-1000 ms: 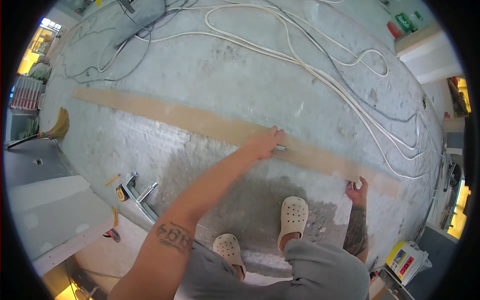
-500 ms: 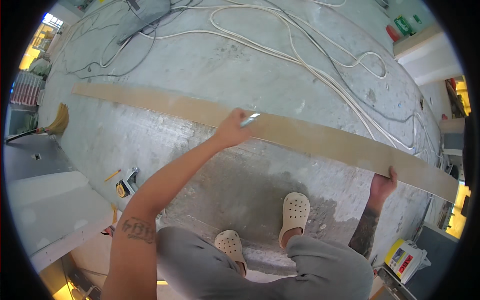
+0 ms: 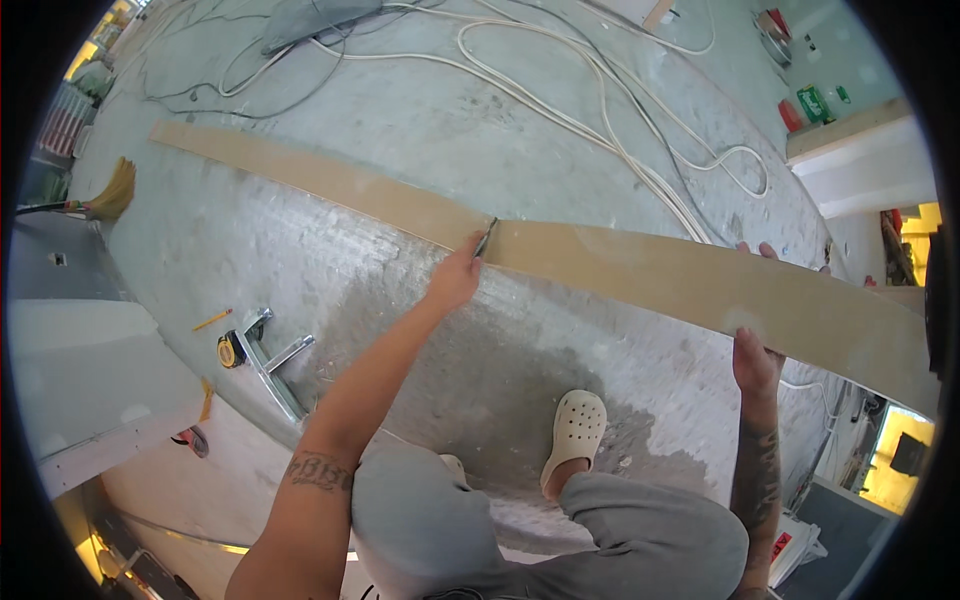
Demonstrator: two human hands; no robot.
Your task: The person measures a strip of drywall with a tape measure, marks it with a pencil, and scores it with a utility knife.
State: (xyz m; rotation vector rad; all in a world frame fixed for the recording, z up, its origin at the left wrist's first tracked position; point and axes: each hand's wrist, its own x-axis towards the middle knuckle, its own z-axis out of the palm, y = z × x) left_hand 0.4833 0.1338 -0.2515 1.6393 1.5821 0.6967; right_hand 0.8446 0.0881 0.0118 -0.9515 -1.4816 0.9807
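Observation:
A long, narrow brown board strip (image 3: 620, 268) runs across the floor from far left to near right. Its right-hand part is raised and meets the left-hand part at an angled break line near the middle. At that line my left hand (image 3: 455, 278) is closed around a slim cutter knife (image 3: 485, 240), its tip at the strip's far edge. My right hand (image 3: 757, 362) grips the raised part, thumb at the near edge and fingertips showing past the far edge; the palm is hidden below the board.
White and dark cables (image 3: 600, 110) loop over the concrete floor beyond the strip. At left lie a tape measure (image 3: 231, 349), a pencil (image 3: 212, 320), metal channel pieces (image 3: 272, 375) and a broom (image 3: 112, 190). A pale clog (image 3: 575, 430) is on my foot below the strip.
My right hand has lifted the right part of the strip and reached around it, so the strip now bends at the middle. The knife has moved slightly left and down to the break line.

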